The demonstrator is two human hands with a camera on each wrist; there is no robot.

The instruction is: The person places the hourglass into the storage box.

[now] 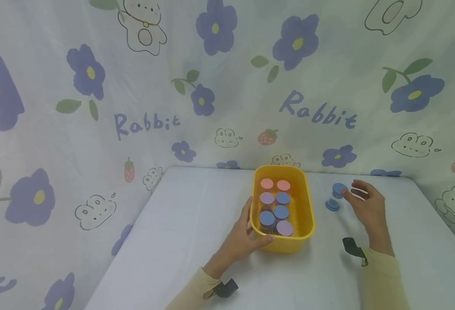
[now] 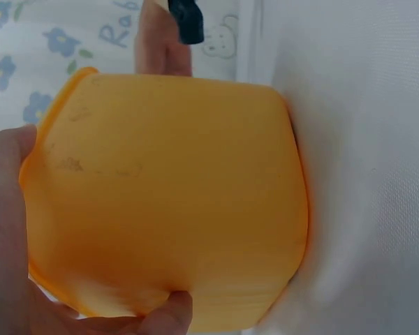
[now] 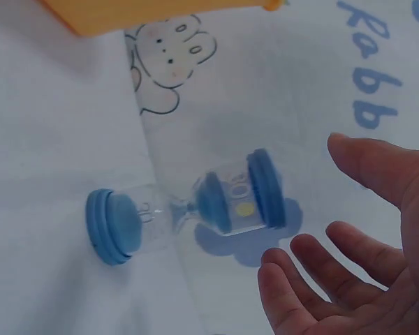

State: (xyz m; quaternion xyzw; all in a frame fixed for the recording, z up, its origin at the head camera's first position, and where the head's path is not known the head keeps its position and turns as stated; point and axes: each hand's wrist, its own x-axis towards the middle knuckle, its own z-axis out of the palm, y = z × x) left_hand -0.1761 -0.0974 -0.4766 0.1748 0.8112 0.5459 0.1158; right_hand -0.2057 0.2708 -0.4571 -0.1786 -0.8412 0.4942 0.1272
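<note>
A sand timer (image 3: 227,202) with blue caps and blue sand stands upright on the table, right of a yellow plastic bin (image 1: 307,215). My right hand (image 1: 368,206) is beside its top cap, thumb and fingers spread apart. In the right wrist view a gap shows between the fingers (image 3: 335,272) and the timer. With my left hand (image 1: 240,237) I grip the bin at its near left corner, thumb over the front rim and fingers along the left side. Inside the bin stand several more timers, with pink caps (image 1: 267,184), purple caps (image 1: 284,228) and blue caps (image 1: 281,212).
The white table (image 1: 196,224) ends at the back against a hanging cloth (image 1: 242,86) printed with flowers and rabbits. More of that cloth hangs along the left and right sides. A dark strap end (image 1: 225,288) sticks out at my left cuff.
</note>
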